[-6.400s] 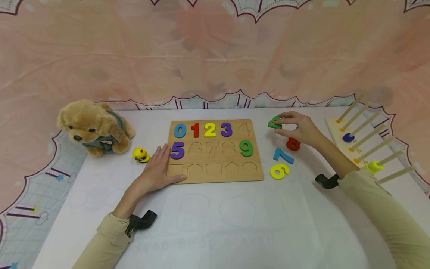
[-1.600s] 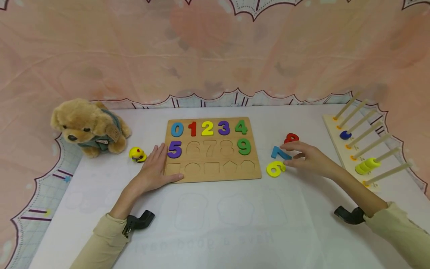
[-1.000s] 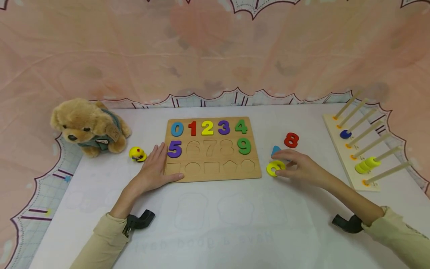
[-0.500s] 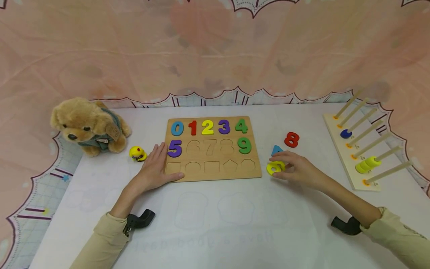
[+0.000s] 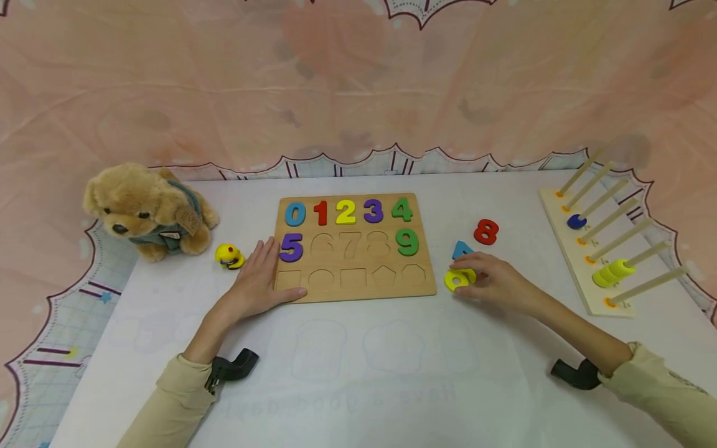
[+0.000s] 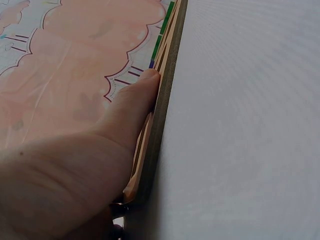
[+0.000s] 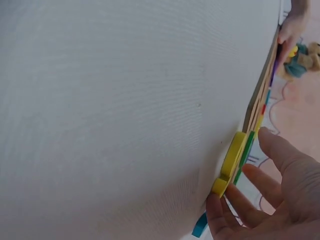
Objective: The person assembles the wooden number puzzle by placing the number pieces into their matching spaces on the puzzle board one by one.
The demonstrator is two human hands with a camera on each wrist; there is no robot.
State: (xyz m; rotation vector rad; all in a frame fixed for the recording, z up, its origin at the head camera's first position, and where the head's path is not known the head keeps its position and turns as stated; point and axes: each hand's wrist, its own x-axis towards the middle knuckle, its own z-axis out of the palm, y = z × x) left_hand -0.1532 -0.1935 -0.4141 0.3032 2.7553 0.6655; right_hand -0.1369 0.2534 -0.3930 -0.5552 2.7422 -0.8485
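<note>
My left hand [image 5: 254, 286] lies with straight fingers along the left edge of the wooden number board [image 5: 358, 298], its thumb resting on the board's lower left corner. Close up in the left wrist view, that thumb lies along the board's edge. To the board's right, my right hand [image 5: 498, 283] pinches the yellow number 6 [image 5: 456, 281] with fingers and thumb, low over the table. A blue number 7 [image 5: 462, 249] lies partly hidden behind the fingers; a red number 8 [image 5: 486, 232] lies farther back. The board holds 0 to 5 and 9; the 6, 7 and 8 outlines are bare.
A plush dog [image 5: 148, 211] sits at the left, with a small yellow toy [image 5: 228, 256] near my left hand. At the right stands a peg board [image 5: 585, 274] with upright sticks, yellow rings [image 5: 613, 274] and a blue ring [image 5: 576, 221]. A patterned cloth [image 5: 358, 93] hangs behind the table.
The green 4 has gone from my right hand into the board. My right hand moved nearer, past the blue 7, and took hold of the yellow 6. My left hand stayed put.
</note>
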